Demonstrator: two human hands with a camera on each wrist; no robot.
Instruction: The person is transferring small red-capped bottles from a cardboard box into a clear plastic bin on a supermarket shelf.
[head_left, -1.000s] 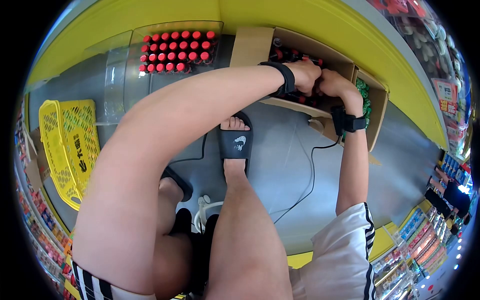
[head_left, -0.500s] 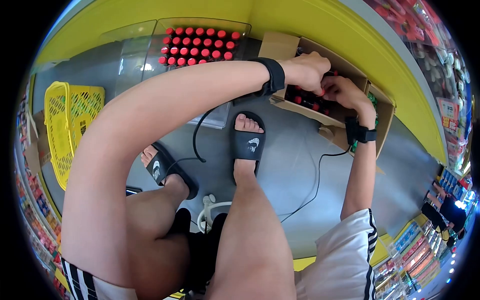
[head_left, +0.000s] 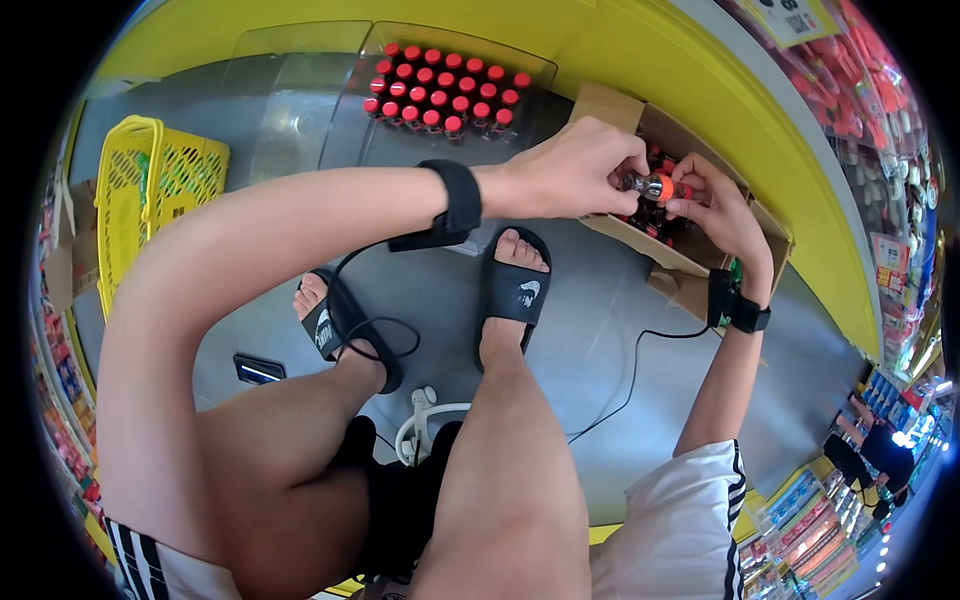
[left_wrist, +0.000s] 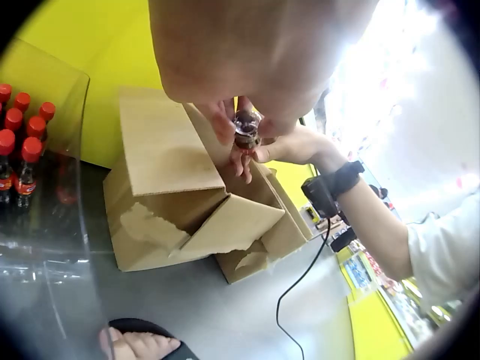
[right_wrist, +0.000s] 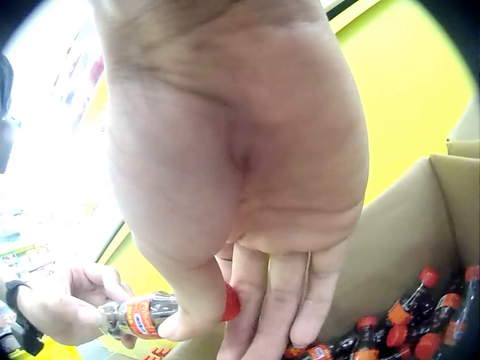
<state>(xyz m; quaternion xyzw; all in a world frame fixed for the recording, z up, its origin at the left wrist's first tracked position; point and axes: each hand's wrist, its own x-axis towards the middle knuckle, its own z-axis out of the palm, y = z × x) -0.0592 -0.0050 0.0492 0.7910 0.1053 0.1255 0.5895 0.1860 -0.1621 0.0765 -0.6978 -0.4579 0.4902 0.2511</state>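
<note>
A small dark bottle with an orange-red label point(head_left: 655, 187) is held sideways between both hands above the cardboard box point(head_left: 615, 232). My left hand point(head_left: 575, 168) pinches its clear base; my right hand point(head_left: 728, 215) grips the red-capped end. In the right wrist view the label point(right_wrist: 141, 318) faces out, and the right thumb and fingers close around the cap point(right_wrist: 231, 302). The left wrist view shows the bottle's base point(left_wrist: 246, 126) between the left fingertips. More red-capped bottles point(right_wrist: 409, 304) lie jumbled in the box.
Upright red-capped bottles point(head_left: 438, 97) stand in rows in a clear bin point(head_left: 345, 150) on the grey floor. A yellow basket point(head_left: 125, 205) is at the left, a phone point(head_left: 258, 369) near the feet. A cable point(head_left: 635, 372) hangs from the right wrist.
Both hands have come up from inside the box, and a bottle now shows between them. The left hand has drawn back leftward from the right one. The head view has shifted.
</note>
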